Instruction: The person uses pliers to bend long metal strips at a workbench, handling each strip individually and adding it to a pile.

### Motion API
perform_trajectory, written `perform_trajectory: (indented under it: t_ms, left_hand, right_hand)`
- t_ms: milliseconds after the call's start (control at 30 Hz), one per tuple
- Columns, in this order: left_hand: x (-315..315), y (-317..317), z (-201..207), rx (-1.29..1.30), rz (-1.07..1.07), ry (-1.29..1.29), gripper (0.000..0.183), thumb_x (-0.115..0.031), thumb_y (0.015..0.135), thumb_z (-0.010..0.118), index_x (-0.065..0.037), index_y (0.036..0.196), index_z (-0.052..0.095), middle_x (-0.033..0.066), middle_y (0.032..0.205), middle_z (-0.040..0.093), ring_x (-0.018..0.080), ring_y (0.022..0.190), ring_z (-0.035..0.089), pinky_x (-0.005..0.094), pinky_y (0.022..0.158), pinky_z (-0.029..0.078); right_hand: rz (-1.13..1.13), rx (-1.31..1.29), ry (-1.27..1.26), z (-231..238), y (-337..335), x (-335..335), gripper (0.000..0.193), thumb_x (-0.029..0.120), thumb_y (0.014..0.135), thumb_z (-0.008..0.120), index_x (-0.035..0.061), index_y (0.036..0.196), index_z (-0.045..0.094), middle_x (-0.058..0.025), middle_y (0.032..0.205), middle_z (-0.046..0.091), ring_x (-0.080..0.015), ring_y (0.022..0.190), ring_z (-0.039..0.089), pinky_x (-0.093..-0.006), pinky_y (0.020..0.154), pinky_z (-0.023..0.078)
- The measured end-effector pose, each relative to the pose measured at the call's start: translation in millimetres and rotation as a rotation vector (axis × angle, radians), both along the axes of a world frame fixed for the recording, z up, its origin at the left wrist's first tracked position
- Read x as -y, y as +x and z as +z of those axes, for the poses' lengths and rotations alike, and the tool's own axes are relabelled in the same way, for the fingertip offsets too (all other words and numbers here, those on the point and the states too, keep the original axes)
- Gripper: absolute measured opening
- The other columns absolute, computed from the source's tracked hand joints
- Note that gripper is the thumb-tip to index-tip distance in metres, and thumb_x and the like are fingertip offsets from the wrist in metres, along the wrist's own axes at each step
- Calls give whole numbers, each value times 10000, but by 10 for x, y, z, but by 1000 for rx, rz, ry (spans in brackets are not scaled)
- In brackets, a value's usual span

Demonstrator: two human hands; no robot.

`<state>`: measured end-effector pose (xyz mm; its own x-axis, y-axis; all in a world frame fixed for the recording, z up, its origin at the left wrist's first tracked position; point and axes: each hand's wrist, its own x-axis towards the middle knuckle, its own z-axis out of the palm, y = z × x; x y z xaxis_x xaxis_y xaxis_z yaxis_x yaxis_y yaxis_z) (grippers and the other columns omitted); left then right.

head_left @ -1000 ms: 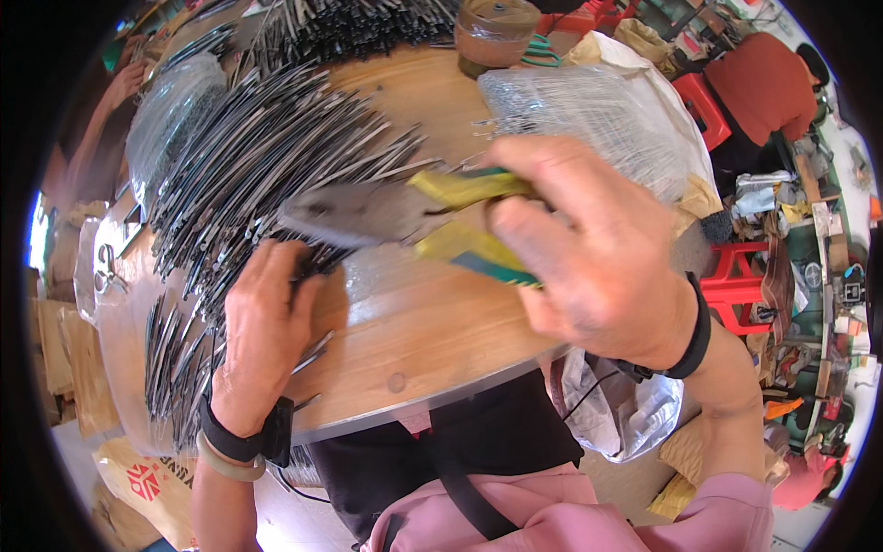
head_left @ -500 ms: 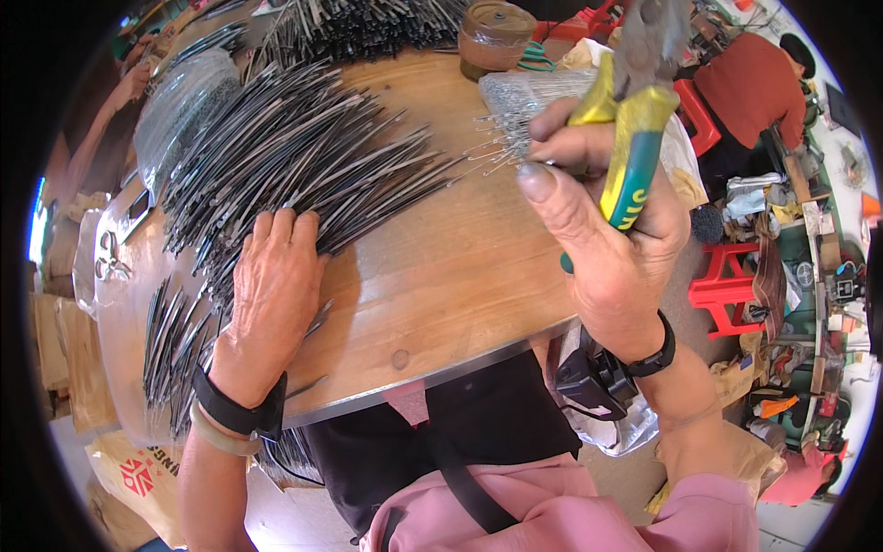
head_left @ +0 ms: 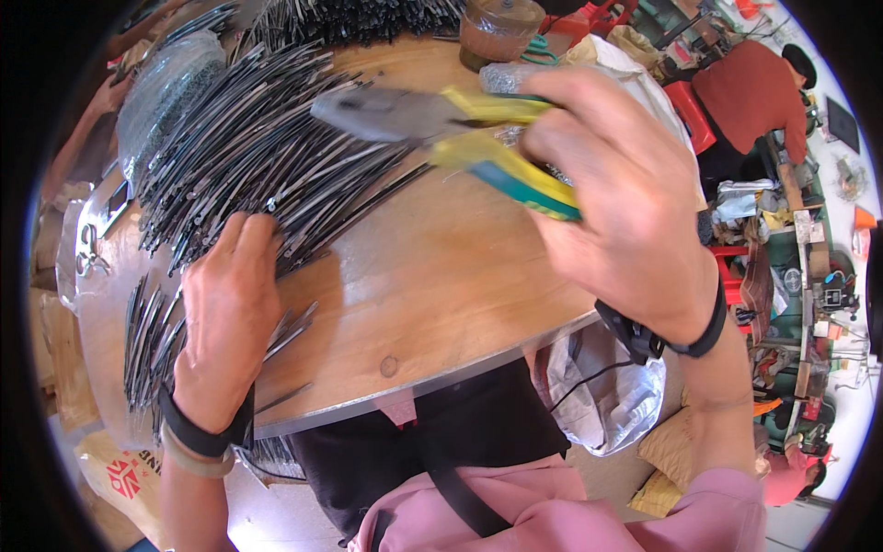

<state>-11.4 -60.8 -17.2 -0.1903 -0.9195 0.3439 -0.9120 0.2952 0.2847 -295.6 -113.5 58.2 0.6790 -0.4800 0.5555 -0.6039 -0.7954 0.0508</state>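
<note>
My right hand [head_left: 635, 184] grips a pair of pliers [head_left: 395, 118] by its yellow and green handles, blurred by motion. The grey jaws point left, above a thick heap of long, thin dark strips [head_left: 248, 156] on the wooden table. My left hand [head_left: 230, 304] rests at the near end of that heap with its fingers curled together. Its fingertips are hidden against the strip ends, so what they pinch cannot be made out. Behind my right hand lies a plastic bag of thin silvery wire pieces [head_left: 504, 78], mostly covered by the hand.
A smaller group of strips [head_left: 147, 354] lies left of my left forearm, near small scissors [head_left: 90, 253]. At the back are another dark heap [head_left: 359, 20], a brown tub [head_left: 497, 37] and a plastic-wrapped bundle [head_left: 170, 101]. Another person [head_left: 750, 97] sits at the far right.
The pliers have swung from pointing up to pointing left over the heap, as my right hand turned over. My left fingers, flatter before, are now curled in at the strip ends.
</note>
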Motion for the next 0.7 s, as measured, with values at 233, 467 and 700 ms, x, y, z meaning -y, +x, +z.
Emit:
perform_trajectory:
  t_ms: [233,467,700]
  left_hand:
    - [-497,178,9,-935,310,464,45,-23,902,600,19,890,591,17,670,592,62,456,483,206,407,311]
    - [-1273,57,22,-1811,516,820,214,-103,833,704,29,962,596,162,679,611,162,346,443,253,308,344]
    - [-1587,-218,-15,-2463,211,651,554,28,779,651,28,1293,443,173,717,538,210,422,479,302,322,401]
  right_hand:
    - [-218,943,245,-84,-251,-538,106,-8,825,671,-22,926,644,-128,1055,645,-193,950,603,-334,858,477]
    - [-364,935,792,-699,-635,-817,122,18,837,661,-22,948,629,-169,1064,626,-208,885,603,-342,789,481]
    - [16,2070,1658,-871,-650,-1151,132,49,849,637,62,964,575,-75,1056,474,-181,811,495,-314,647,459]
